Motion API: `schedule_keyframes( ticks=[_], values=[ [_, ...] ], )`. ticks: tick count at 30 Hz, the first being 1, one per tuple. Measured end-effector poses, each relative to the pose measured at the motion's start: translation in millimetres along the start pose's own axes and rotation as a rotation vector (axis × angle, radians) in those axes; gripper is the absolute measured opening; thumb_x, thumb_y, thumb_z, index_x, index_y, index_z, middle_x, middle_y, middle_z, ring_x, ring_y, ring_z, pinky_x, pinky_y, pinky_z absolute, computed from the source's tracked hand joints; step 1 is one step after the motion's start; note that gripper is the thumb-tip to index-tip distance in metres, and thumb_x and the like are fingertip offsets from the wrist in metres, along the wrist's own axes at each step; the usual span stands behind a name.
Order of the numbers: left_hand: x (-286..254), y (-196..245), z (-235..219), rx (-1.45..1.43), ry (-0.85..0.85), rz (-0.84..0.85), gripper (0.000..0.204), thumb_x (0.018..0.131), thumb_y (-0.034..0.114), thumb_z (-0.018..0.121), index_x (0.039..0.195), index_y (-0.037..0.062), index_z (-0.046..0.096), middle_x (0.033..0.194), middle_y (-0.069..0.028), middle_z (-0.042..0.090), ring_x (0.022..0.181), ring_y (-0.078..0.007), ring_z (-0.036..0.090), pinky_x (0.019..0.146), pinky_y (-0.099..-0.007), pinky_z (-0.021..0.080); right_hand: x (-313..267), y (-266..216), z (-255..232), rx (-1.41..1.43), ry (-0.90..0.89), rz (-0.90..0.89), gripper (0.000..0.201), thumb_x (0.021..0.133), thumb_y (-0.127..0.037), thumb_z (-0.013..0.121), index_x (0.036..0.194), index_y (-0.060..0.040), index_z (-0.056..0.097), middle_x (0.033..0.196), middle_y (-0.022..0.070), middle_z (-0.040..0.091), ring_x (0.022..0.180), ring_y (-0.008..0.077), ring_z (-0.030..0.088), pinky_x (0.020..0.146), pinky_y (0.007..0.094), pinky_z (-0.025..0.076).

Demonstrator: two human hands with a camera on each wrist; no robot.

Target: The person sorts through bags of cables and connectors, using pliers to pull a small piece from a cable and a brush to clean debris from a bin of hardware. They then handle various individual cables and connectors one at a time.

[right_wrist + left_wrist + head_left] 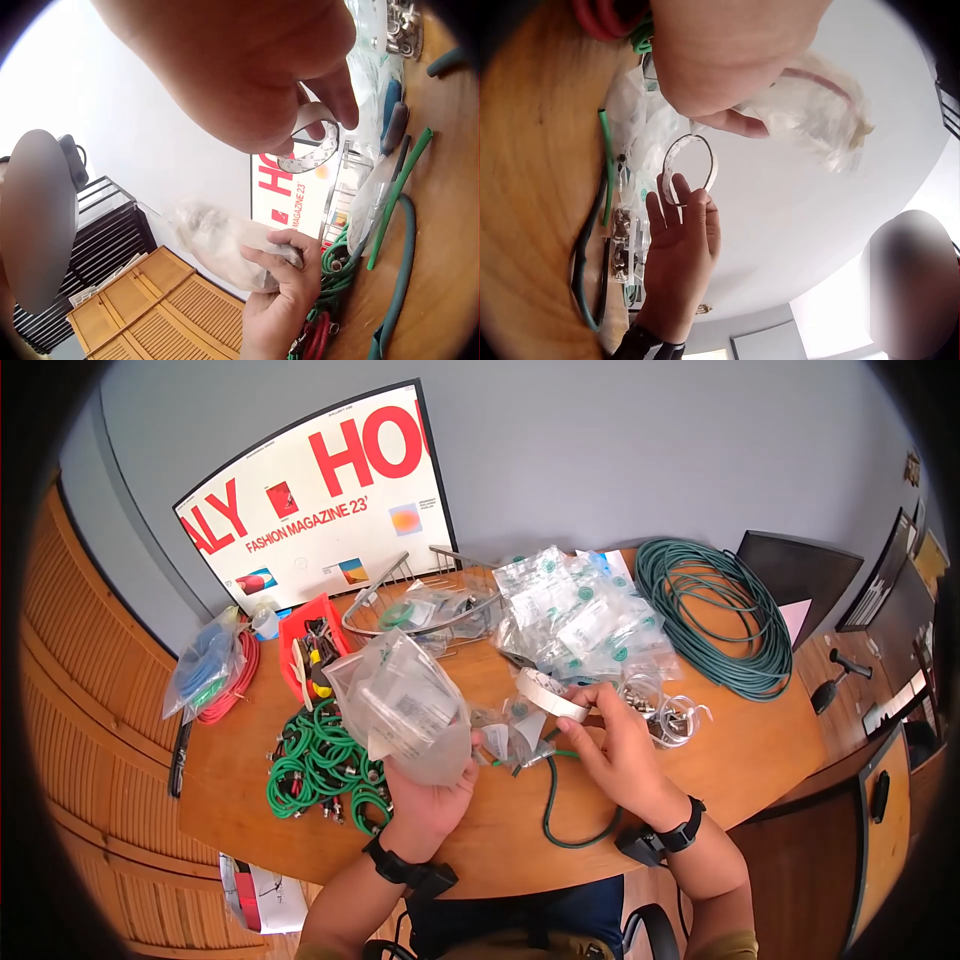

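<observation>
My left hand (432, 800) grips a crumpled clear plastic bag (400, 695) and holds it up over the front of the table. Printing shows through the plastic, and in the right wrist view the fingers curl round the bag's lower end (262, 277). In my right hand (628, 755) a roll of white tape (553, 702) is pinched at its edge between thumb and fingers. Print lines the inside of its ring (311, 159). Below the hands lie a dark green cable (550, 805) and a short bright green tube (397, 202).
Bundled green cables (320, 760) lie at the left, beside a red bin (292, 660) of tools. Behind stand a wire basket (375, 628) and a monitor (310, 490). Further right are piled plastic bags (590, 615), metal fittings (675, 720) and a large cable coil (760, 650).
</observation>
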State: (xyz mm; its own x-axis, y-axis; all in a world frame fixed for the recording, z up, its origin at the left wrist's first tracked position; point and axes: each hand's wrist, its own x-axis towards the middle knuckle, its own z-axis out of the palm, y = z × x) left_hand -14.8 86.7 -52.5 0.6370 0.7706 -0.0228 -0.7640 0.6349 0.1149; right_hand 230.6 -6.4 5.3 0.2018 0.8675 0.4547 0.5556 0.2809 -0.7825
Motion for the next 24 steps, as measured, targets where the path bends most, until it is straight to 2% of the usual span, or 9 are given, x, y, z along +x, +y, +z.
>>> schedule_keyframes(
  ticks=[6, 8, 15, 17, 18, 19, 21, 22, 24],
  values=[
    [0, 1, -4, 0.017, 0.038, 0.035, 0.067, 0.102, 0.056, 0.056, 0.150, 0.0090, 0.051, 0.141, -0.0134, 0.063, 0.122, -0.0462, 0.064, 0.084, -0.0467, 0.066, -1, -4, 1, 0.033, 0.026, 0.027, 0.024, 0.102, -0.009, 0.071, 0.112, 0.0029, 0.054, 0.103, 0.0199, 0.073, 0.089, 0.0293, 0.078, 0.073, 0.0371, 0.062],
    [0, 2, -6, 0.031, -0.024, -0.003, 0.067, 0.102, 0.057, 0.056, 0.150, 0.0102, 0.051, 0.141, -0.0130, 0.064, 0.125, -0.0420, 0.064, 0.090, -0.0498, 0.064, 0, -7, 0, 0.147, -0.019, 0.254, 0.024, 0.102, -0.010, 0.072, 0.111, 0.0027, 0.054, 0.097, 0.0188, 0.074, 0.083, 0.0268, 0.078, 0.070, 0.0359, 0.061],
    [-1, -11, 11, 0.095, -0.040, 0.060, 0.061, 0.109, 0.052, 0.045, 0.156, 0.0138, 0.047, 0.155, -0.0108, 0.055, 0.142, -0.0302, 0.055, 0.118, -0.0541, 0.046, -2, -3, 1, -0.009, -0.081, 0.095, 0.030, 0.104, -0.012, 0.069, 0.127, 0.0027, 0.057, 0.090, 0.0158, 0.074, 0.078, 0.0233, 0.078, 0.067, 0.0330, 0.059],
    [-1, -18, 21, 0.367, 0.099, 0.067, 0.060, 0.111, 0.051, 0.040, 0.157, 0.0125, 0.045, 0.159, -0.0099, 0.052, 0.145, -0.0311, 0.052, 0.121, -0.0534, 0.043, -5, -5, -3, 0.228, -0.069, 0.138, 0.033, 0.105, -0.014, 0.068, 0.132, 0.0033, 0.057, 0.100, 0.0167, 0.076, 0.077, 0.0197, 0.076, 0.067, 0.0320, 0.058],
    [0, -19, 25, 0.375, 0.156, 0.043, 0.060, 0.113, 0.050, 0.037, 0.158, 0.0111, 0.045, 0.159, -0.0101, 0.052, 0.145, -0.0317, 0.052, 0.121, -0.0540, 0.042, -7, -3, -8, 0.346, -0.088, 0.121, 0.045, 0.104, -0.021, 0.072, 0.137, 0.0022, 0.053, 0.127, 0.0202, 0.070, 0.093, 0.0194, 0.075, 0.076, 0.0338, 0.059],
    [2, -21, 27, 0.371, 0.151, 0.038, 0.060, 0.113, 0.050, 0.037, 0.158, 0.0111, 0.045, 0.159, -0.0101, 0.052, 0.145, -0.0317, 0.052, 0.121, -0.0540, 0.042, -9, -2, -8, 0.339, -0.084, 0.121, 0.045, 0.104, -0.021, 0.072, 0.137, 0.0022, 0.053, 0.127, 0.0202, 0.070, 0.093, 0.0194, 0.075, 0.076, 0.0338, 0.059],
    [3, -25, 31, 0.464, 0.166, 0.003, 0.059, 0.114, 0.047, 0.037, 0.159, 0.0105, 0.042, 0.160, -0.0107, 0.051, 0.146, -0.0311, 0.050, 0.122, -0.0540, 0.042, -12, 4, -6, 0.704, -0.053, -0.213, 0.061, 0.101, -0.029, 0.076, 0.146, -0.0003, 0.046, 0.148, 0.0216, 0.056, 0.110, 0.0231, 0.071, 0.090, 0.0385, 0.058],
    [4, -26, 34, 0.461, 0.162, -0.003, 0.059, 0.114, 0.047, 0.037, 0.159, 0.0105, 0.042, 0.160, -0.0107, 0.051, 0.146, -0.0311, 0.050, 0.122, -0.0540, 0.042, -11, 6, -5, 0.705, -0.081, -0.313, 0.081, 0.095, -0.031, 0.082, 0.155, -0.0024, 0.037, 0.155, 0.0205, 0.049, 0.125, 0.0266, 0.065, 0.101, 0.0408, 0.053],
    [3, -28, 41, 0.483, 0.099, -0.074, 0.059, 0.114, 0.046, 0.039, 0.161, 0.0094, 0.039, 0.162, -0.0109, 0.048, 0.148, -0.0307, 0.047, 0.123, -0.0540, 0.040, -16, 1, -5, 0.531, -0.030, -0.266, 0.081, 0.094, -0.027, 0.083, 0.156, -0.0020, 0.038, 0.153, 0.0201, 0.050, 0.124, 0.0270, 0.064, 0.103, 0.0398, 0.052]
  ],
)
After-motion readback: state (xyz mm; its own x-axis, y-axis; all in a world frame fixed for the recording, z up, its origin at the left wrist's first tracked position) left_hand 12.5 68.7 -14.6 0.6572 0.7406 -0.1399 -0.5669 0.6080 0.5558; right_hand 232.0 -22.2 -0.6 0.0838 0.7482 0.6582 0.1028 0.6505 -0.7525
